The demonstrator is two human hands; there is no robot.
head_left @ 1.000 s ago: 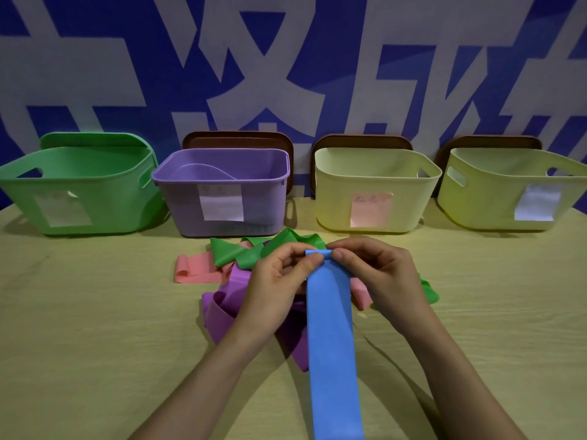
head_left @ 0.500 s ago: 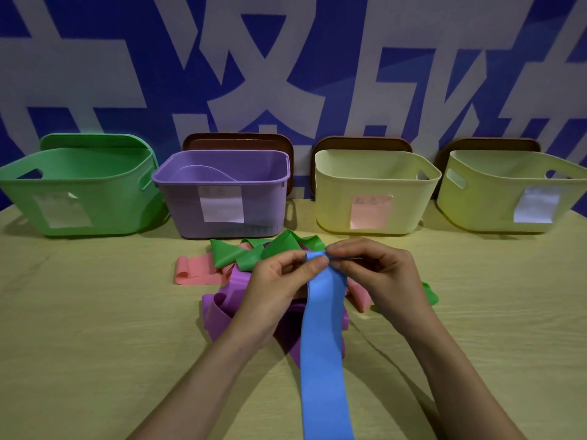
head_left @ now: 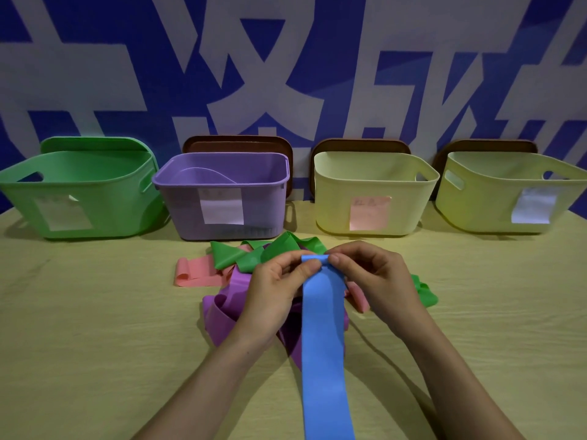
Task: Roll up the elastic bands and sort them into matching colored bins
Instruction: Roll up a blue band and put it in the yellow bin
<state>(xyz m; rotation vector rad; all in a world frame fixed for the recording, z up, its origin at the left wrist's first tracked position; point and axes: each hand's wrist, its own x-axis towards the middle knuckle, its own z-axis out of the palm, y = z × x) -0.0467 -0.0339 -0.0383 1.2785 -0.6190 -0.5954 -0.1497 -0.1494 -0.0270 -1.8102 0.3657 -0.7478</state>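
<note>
A long blue elastic band (head_left: 324, 338) runs from the bottom edge up to the middle of the table, its far end curled over. My left hand (head_left: 273, 293) and my right hand (head_left: 378, 281) both pinch that curled end between thumb and fingers. Under my hands lies a heap of loose bands: a green band (head_left: 251, 254), a pink band (head_left: 197, 274) and a purple band (head_left: 222, 315). Along the back stand a green bin (head_left: 79, 192), a purple bin (head_left: 219, 192), a pale yellow bin with a pink label (head_left: 371, 195) and a second yellow bin with a white label (head_left: 514, 192).
The bins stand against a blue and white patterned wall, with brown lids (head_left: 238, 144) leaning behind three of them and a green lid behind the green bin. The yellow table top (head_left: 95, 328) stretches left and right of the heap.
The blue band's far end has been turned over into a small curl between my fingertips. Both hands stay at the same place above the heap.
</note>
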